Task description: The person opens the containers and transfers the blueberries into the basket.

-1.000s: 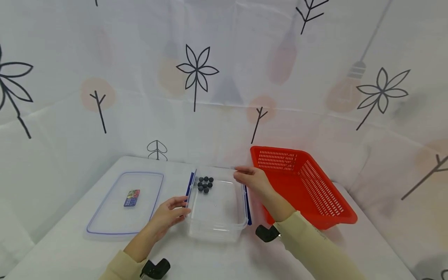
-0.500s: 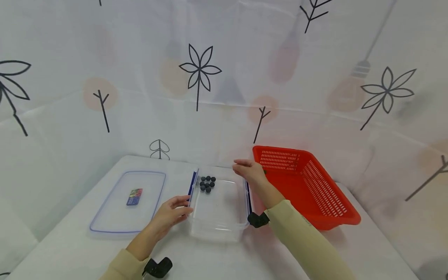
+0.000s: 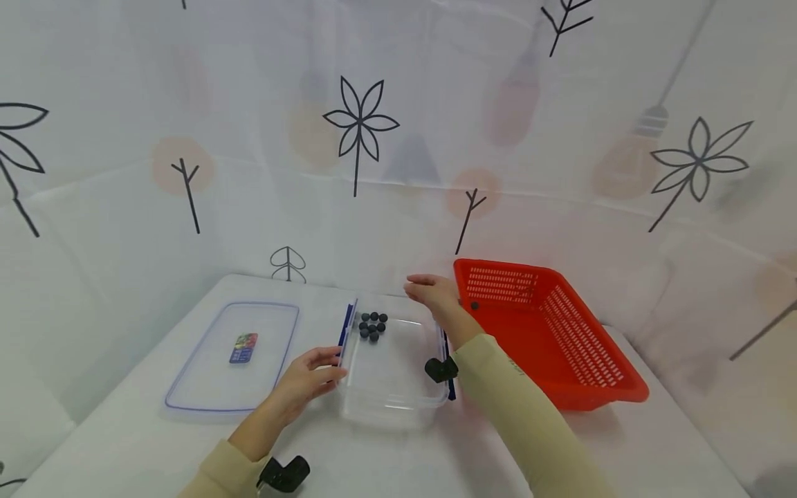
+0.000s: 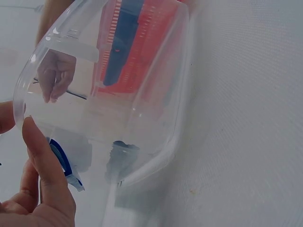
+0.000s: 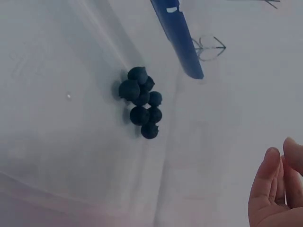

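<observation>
A clear plastic box (image 3: 395, 363) with blue side latches (image 5: 184, 52) stands on the table. Several blueberries (image 3: 372, 328) lie clustered in its far left corner, seen closely as dark blue berries (image 5: 140, 115) in the right wrist view. My left hand (image 3: 301, 382) pinches the box's left rim between thumb and finger; the left wrist view shows that hand (image 4: 45, 177) at the rim. Above the box's far right corner hovers my right hand (image 3: 437, 299), loosely bent. In the right wrist view this hand (image 5: 277, 191) shows its fingertips close together, with nothing visible between them.
To the right stands a red plastic basket (image 3: 613, 356), with one dark berry (image 3: 475, 306) near its far left side. On the left lies a clear lid with a blue edge (image 3: 268, 321), bearing a colourful label (image 3: 243, 348). A patterned cloth (image 3: 398, 138) hangs behind the table.
My right hand has risen slightly from the box's far right rim and shifted left, uncovering the dark berry in the basket. My left hand stays on the left rim. The head view has shifted slightly.
</observation>
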### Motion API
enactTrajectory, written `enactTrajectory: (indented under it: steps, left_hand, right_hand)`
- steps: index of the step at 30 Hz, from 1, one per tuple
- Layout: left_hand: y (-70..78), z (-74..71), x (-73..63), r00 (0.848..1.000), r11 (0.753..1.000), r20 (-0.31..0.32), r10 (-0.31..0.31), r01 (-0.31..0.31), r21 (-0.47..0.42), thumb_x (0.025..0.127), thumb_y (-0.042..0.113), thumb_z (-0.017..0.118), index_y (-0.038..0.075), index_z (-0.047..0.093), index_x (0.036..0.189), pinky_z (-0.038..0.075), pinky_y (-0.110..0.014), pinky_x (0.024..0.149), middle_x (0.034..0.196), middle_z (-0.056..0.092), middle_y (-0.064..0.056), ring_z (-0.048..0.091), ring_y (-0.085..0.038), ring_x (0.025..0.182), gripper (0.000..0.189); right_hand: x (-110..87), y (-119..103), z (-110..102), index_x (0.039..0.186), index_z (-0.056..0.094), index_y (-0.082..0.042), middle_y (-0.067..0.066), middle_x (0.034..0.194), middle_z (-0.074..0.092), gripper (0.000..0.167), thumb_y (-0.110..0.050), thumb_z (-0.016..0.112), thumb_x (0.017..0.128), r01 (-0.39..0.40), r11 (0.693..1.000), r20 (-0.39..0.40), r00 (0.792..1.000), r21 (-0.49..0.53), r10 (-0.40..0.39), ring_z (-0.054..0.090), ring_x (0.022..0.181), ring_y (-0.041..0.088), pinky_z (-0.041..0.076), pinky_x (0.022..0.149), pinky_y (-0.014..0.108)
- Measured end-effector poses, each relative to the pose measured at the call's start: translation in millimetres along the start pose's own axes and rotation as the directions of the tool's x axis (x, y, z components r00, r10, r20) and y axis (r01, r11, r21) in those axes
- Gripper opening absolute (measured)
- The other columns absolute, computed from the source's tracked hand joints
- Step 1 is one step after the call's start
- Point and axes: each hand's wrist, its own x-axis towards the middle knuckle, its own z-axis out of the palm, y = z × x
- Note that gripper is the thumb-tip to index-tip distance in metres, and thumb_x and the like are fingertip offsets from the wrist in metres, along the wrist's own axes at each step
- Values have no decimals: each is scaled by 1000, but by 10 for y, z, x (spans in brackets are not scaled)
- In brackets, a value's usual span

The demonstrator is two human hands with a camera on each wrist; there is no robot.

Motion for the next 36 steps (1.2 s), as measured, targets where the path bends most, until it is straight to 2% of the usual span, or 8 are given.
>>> enactTrajectory:
  steps: [7,9,10,14,17,21,26,36]
  left_hand:
    - [-1,-20,26,1000,1000,-20,-16,16,-5,82,1,67,0,56,120,52,-33,78,106,55,-13,57,-21,83,40]
    - [-1,-31,24,1000,1000,-23,-19,19,-5,81,1,68,0,56,120,52,-33,77,106,55,-13,57,-21,84,40]
    - [3,-34,17,1000,1000,-22,-17,17,-8,81,0,68,0,56,120,52,-33,77,106,55,-14,57,-21,84,41]
    - [3,-35,15,1000,1000,-7,-17,17,-7,81,1,69,0,55,121,52,-33,79,108,55,-15,57,-20,85,43]
    - [0,-24,27,1000,1000,4,-17,17,-1,82,2,68,0,55,122,52,-34,79,108,55,-14,57,-21,85,42]
    - [10,-29,32,1000,1000,1,-24,24,-1,82,2,68,1,55,122,52,-33,79,108,55,-13,57,-21,84,42]
    - [20,-68,36,1000,1000,13,-23,23,-7,80,3,70,-1,53,123,52,-32,79,108,55,-14,57,-20,84,46]
    - [18,-76,66,999,1000,37,-19,20,-21,80,6,72,-1,52,124,52,-32,80,108,54,-13,60,-19,85,50]
  right_hand:
    - [175,58,121,119,60,-8,11,115,59,30,-13,63,89,-64,997,26,998,-52,65,54,112,28,41,96,36]
    - [238,109,153,119,60,-6,13,116,58,29,-11,62,90,-48,995,52,997,-88,53,52,113,30,40,98,38]
    - [398,220,144,118,60,-7,13,115,59,29,-11,63,89,-23,994,77,997,-103,31,54,111,30,41,97,38]
    - [506,363,194,118,61,-3,13,109,62,31,-4,64,87,49,978,112,993,-203,-27,57,104,29,43,95,38]
    - [435,366,238,118,61,0,12,105,63,33,0,65,85,91,939,134,990,-332,-49,58,100,26,45,92,36]
    - [506,415,260,118,61,0,12,107,63,35,0,65,84,131,878,181,982,-461,-51,56,99,24,45,90,36]
    - [585,439,328,121,59,-1,14,116,59,37,1,63,85,145,841,235,972,-521,-22,53,107,27,41,95,41]
    - [663,577,518,116,62,0,14,109,61,35,7,62,81,266,699,289,953,-663,-89,56,101,26,46,88,37]
